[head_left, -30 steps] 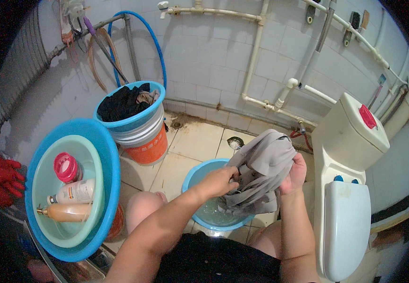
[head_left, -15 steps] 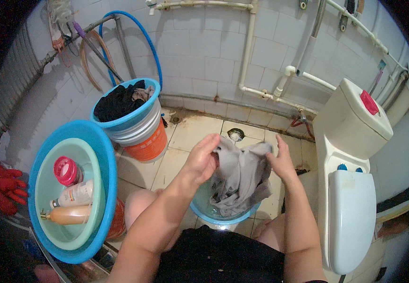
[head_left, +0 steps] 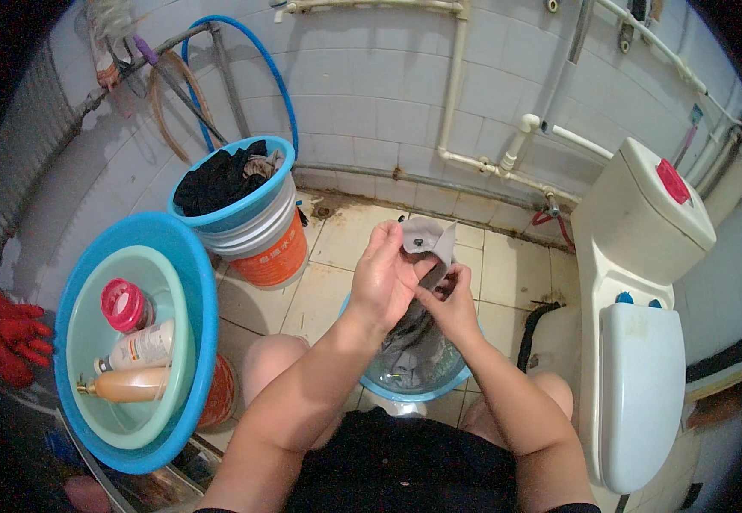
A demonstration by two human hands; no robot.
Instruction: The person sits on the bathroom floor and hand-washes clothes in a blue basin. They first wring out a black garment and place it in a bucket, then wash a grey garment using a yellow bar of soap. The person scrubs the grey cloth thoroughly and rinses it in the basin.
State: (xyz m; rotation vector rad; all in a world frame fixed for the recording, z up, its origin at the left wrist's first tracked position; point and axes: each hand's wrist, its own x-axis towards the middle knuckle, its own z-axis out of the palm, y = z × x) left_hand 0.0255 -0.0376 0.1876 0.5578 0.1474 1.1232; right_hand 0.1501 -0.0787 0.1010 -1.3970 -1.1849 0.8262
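A grey garment [head_left: 429, 232] is lifted above a blue basin [head_left: 415, 396] on the floor between my knees. Its raised end stands up as a folded band with a small dark spot, perhaps a button. My left hand [head_left: 378, 278] grips this band from the left, thumb and fingers around the cloth. From the right, my right hand [head_left: 454, 309] pinches the fabric just below, its fingertips close to the left ones. The rest of the garment hangs down into the basin, where water shows around it. My wrists and fingers hide part of the cloth.
Left of me, a blue tub [head_left: 202, 376] holds a pale green basin [head_left: 181, 346] with bottles and a pink-lidded jar. Behind it, dark clothes [head_left: 221, 178] fill a blue basin on a white-and-orange bucket [head_left: 272, 256]. A toilet [head_left: 640, 385] stands at right; a black hose [head_left: 529, 338] lies near it.
The garment went from a loose bundle between spread hands to hanging lower, its band held up. My right hand moved left and closed on the cloth; my left hand took hold of the band.
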